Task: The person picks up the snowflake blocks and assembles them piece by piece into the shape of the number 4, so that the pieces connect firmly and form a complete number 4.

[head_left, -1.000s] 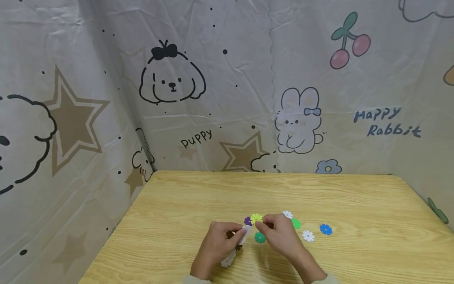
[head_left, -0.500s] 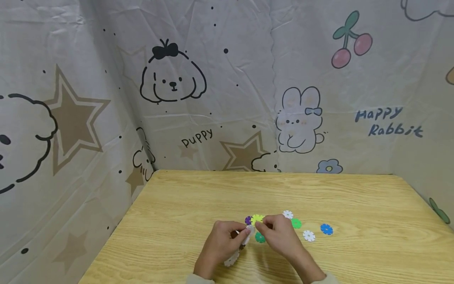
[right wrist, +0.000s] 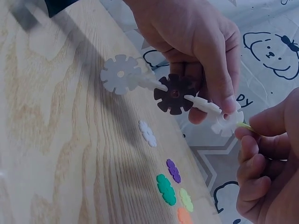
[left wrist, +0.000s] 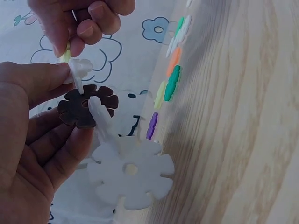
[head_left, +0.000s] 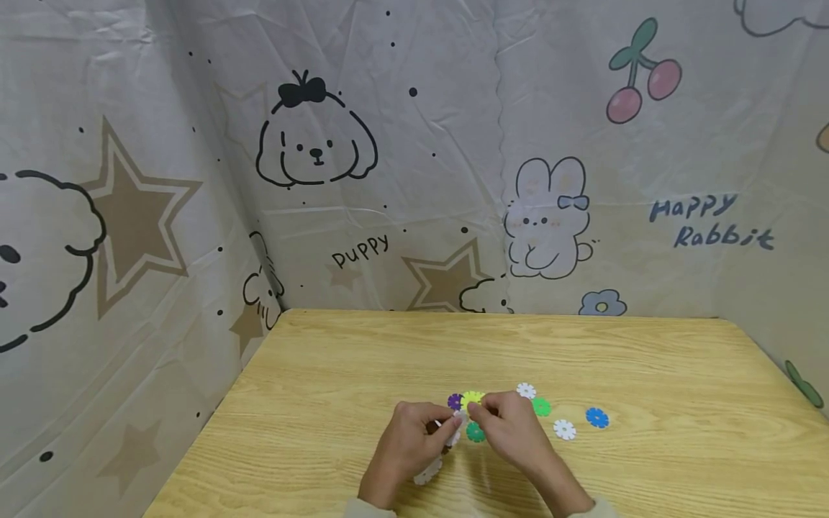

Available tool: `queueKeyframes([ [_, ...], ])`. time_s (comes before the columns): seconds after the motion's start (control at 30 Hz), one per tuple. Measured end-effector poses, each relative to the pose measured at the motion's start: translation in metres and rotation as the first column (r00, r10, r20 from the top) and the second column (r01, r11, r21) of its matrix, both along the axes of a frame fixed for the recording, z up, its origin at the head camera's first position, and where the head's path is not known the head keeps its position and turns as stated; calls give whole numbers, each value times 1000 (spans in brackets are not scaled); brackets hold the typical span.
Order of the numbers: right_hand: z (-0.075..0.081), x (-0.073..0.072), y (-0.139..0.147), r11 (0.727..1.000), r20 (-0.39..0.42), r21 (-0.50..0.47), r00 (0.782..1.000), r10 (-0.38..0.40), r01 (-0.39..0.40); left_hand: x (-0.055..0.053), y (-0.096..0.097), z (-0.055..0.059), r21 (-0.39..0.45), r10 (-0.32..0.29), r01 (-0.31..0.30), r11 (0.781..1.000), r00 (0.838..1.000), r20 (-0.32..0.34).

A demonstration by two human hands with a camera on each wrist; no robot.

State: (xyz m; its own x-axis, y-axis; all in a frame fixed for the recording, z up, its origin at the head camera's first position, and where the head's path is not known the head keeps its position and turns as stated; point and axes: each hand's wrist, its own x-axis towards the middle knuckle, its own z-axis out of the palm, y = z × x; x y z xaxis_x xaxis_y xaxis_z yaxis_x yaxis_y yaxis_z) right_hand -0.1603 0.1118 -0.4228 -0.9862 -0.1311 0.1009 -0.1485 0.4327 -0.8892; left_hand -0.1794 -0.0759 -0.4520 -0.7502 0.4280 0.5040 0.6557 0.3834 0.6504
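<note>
above the near half of the tabletop point(head_left: 311, 388), well apart from its far edge, the left hand point(head_left: 409, 437) pinches the end white disc point(right wrist: 219, 127) of a chain of white and brown discs point(right wrist: 175, 103). from that pinch the chain's long axis slants toward the near edge and a little left. the right hand point(head_left: 514, 426) grips a yellow piece point(right wrist: 245, 125) by thumb and fingertip, nearly edge-on, at the white disc's rim, on the side facing the tabletop's right edge. that rim-to-rim spot looks decisive; whether slotted or merely close, i cannot tell. a loose blue disc point(head_left: 592, 417) lies toward the right edge.
</note>
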Motion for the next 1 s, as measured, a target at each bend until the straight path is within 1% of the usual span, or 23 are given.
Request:
queueKeyframes([
  [0.27,-2,-1,2,1000,-13,0,1000,11,-11,1,4,-1,12,1,0,1000,998,-63],
  [0.37,-3,-1,3,1000,-16,-4,1000,13,-13,1,5,-1,8,1,0,1000,998,-61],
  [0.43,-4,-1,3,1000,-16,-9,1000,9,-9,1,5,-2,4,4,-4,1000,999,-46],
  [0.5,-5,-1,3,1000,-14,-28,1000,5,-6,1,5,-3,3,8,-8,1000,1000,-25],
  [0.6,-6,0,1,998,-23,-56,1000,-3,1,2,5,-5,3,22,-22,1000,999,-26],
  [0.83,-7,1,-3,994,-55,-105,998,-30,24,1,6,-8,20,74,-73,997,994,-82],
  [1.0,-8,0,-5,993,-57,-110,997,-50,44,1,8,-9,31,117,-113,993,982,-151],
])
